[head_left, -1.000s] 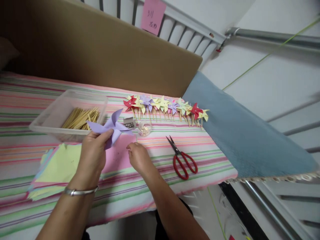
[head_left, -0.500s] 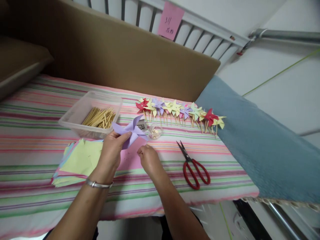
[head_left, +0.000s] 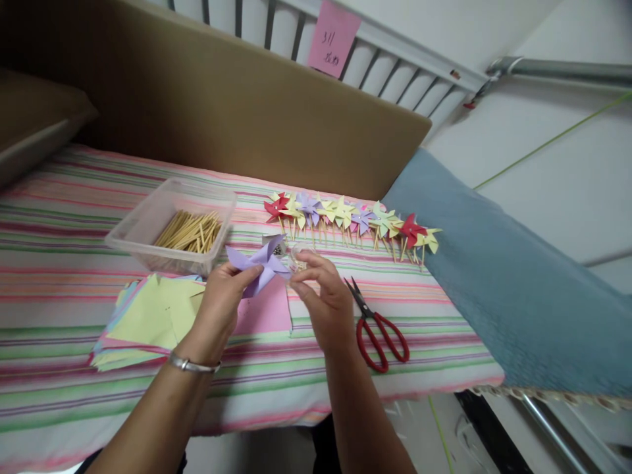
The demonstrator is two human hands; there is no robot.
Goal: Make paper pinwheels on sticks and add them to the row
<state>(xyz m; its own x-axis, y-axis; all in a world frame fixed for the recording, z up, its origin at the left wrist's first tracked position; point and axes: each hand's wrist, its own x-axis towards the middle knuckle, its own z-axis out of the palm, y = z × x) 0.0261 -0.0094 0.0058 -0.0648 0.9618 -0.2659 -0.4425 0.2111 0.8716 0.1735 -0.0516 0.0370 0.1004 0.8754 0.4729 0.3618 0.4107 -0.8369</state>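
Note:
My left hand is closed on a purple paper pinwheel, thumb on its front. It is held above a pink paper sheet. My right hand is beside the pinwheel's right blade, thumb and fingers apart, with nothing visible in them. Its fingertips are in front of a small round clear container, partly hiding it. A small box of metal pins sits behind the pinwheel and is partly covered by it.
A clear plastic bin holds many wooden sticks. Stacked coloured paper lies in front of it. Finished pinwheels line the back. Red-handled scissors lie right of my right hand. A cardboard panel stands behind.
My right hand has risen and moved slightly right, from a closed pinch below the pinwheel to spread fingers at the round container. The left hand still holds the pinwheel.

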